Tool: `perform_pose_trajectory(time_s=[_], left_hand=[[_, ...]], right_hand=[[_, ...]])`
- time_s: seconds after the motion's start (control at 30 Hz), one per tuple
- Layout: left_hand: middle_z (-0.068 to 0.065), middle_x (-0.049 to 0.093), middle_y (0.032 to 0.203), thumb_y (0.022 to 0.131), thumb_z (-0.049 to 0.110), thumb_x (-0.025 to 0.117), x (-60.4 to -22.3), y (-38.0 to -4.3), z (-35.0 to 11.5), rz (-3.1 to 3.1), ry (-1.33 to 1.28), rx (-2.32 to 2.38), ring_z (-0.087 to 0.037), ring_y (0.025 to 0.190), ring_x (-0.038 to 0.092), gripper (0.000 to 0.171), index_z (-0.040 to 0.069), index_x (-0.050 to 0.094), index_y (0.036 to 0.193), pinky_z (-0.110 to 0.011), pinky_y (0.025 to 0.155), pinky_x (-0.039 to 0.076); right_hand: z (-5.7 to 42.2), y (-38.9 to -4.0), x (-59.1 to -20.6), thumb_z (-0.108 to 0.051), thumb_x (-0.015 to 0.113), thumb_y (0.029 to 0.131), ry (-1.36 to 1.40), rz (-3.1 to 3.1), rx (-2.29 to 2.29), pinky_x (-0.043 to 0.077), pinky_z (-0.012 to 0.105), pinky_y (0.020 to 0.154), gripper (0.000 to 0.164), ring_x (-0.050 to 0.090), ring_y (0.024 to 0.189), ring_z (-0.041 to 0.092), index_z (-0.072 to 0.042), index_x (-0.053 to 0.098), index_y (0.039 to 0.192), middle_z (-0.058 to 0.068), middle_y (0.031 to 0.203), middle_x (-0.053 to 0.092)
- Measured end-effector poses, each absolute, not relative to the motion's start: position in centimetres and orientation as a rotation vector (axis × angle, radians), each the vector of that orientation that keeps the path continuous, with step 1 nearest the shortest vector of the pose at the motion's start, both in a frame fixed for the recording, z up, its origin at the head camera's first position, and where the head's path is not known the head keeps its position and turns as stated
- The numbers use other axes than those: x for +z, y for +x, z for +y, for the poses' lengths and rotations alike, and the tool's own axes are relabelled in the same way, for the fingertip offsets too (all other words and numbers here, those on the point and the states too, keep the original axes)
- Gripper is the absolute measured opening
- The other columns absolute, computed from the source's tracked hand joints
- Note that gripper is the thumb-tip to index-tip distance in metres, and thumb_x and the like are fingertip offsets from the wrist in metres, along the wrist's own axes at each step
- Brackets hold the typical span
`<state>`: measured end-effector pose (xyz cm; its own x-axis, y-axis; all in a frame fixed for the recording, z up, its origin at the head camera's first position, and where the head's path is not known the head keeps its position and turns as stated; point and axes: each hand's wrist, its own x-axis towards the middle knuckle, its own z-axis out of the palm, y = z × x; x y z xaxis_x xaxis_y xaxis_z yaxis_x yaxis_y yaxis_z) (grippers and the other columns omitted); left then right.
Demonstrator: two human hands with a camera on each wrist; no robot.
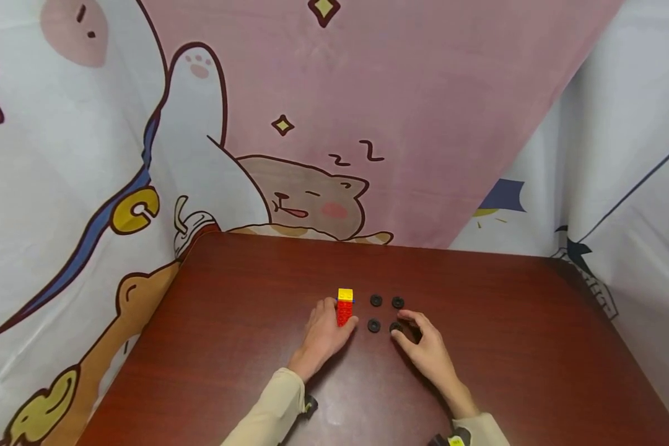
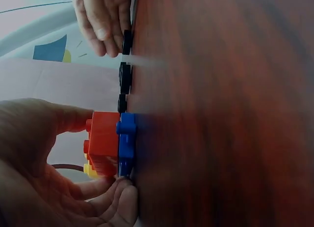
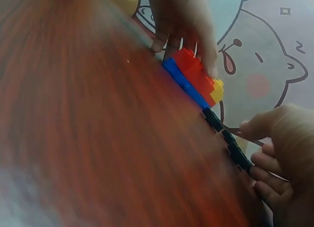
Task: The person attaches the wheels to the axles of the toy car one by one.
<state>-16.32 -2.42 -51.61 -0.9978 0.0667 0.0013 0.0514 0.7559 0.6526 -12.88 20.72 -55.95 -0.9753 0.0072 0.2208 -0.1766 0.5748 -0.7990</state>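
Note:
My left hand point(image 1: 324, 331) holds a small toy brick car, its thumb on one side and fingers along the other. The car stands on the table; red bricks point(image 2: 105, 138) and a yellow brick point(image 1: 345, 294) sit on a blue base point(image 2: 127, 141). To its right lie several small black toy wheels point(image 1: 374, 325), flat and spaced apart. My right hand point(image 1: 430, 353) is at the near right wheel point(image 1: 396, 326), thumb and fingers spread around it. In the right wrist view its fingertips are right at the end of the wheel row point(image 3: 238, 154).
The dark red wooden table point(image 1: 245, 285) meets a hanging cloth point(image 1: 424, 124) with cartoon animals at the back and the left. White cloth point(image 1: 635, 204) hangs at the right. A dark wrist device point(image 1: 310, 406) shows by the left sleeve.

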Motion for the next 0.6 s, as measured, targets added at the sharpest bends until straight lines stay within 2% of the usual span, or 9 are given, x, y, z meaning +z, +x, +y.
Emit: perform_pose_trajectory(time_s=[0.1, 0.2, 0.6], left_hand=[[-0.007, 0.051, 0.089, 0.086, 0.044, 0.07, -51.6, -16.69, -2.38, 2.925, 0.099, 0.988, -0.024, 0.082, 0.051, 0.05, 0.003, 0.054, 0.111, -0.039, 0.073, 0.046], [-0.005, 0.051, 0.084, 0.086, 0.044, 0.068, -51.53, -16.85, -2.31, 2.912, 0.082, 0.946, -0.024, 0.08, 0.052, 0.046, 0.004, 0.055, 0.107, -0.039, 0.073, 0.046], [-0.004, 0.052, 0.083, 0.086, 0.04, 0.064, -51.83, -17.02, -2.37, 2.911, 0.068, 0.958, -0.023, 0.08, 0.054, 0.039, 0.004, 0.058, 0.102, -0.039, 0.075, 0.047]], right_hand=[[20.52, -12.91, -56.11, -0.02, 0.08, 0.084, 0.153, -2.639, 1.242, 0.048, 0.048, 0.096, 0.048, 0.061, 0.116, 0.024, -0.011, 0.063, 0.127, 0.004, 0.124, 0.065], [20.4, -12.84, -56.2, -0.016, 0.082, 0.081, 0.166, -2.651, 1.18, 0.047, 0.05, 0.097, 0.047, 0.06, 0.117, 0.026, -0.011, 0.065, 0.124, 0.006, 0.122, 0.065], [20.24, -12.94, -56.12, -0.012, 0.082, 0.079, 0.202, -2.605, 1.096, 0.049, 0.046, 0.093, 0.035, 0.063, 0.112, 0.025, -0.009, 0.072, 0.112, 0.006, 0.113, 0.069]])
